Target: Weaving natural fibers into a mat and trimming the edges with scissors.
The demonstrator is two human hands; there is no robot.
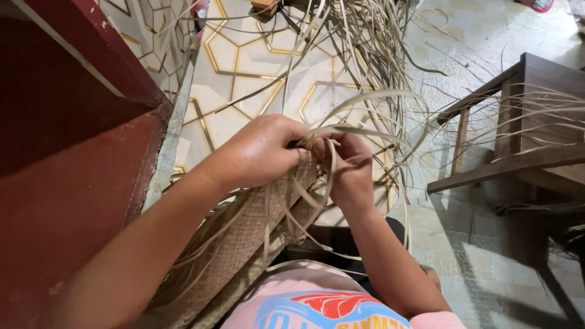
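Note:
A partly woven mat [244, 237] of pale dried leaf strips lies across my lap and runs down to the lower left. My left hand [259, 151] is closed on the mat's upper edge, pinching strips there. My right hand [348, 166] sits right beside it, fingers curled around loose leaf strips [365, 97] that arc up and to the right. The two hands touch at the weaving edge. The fingertips of both are partly hidden by the strips.
More loose strips [365, 36] fan out over the patterned tile floor [256, 67] ahead. A dark red wall or step [61, 152] rises on the left. A dark wooden bench [524, 134] stands on the right, with strips draped over it.

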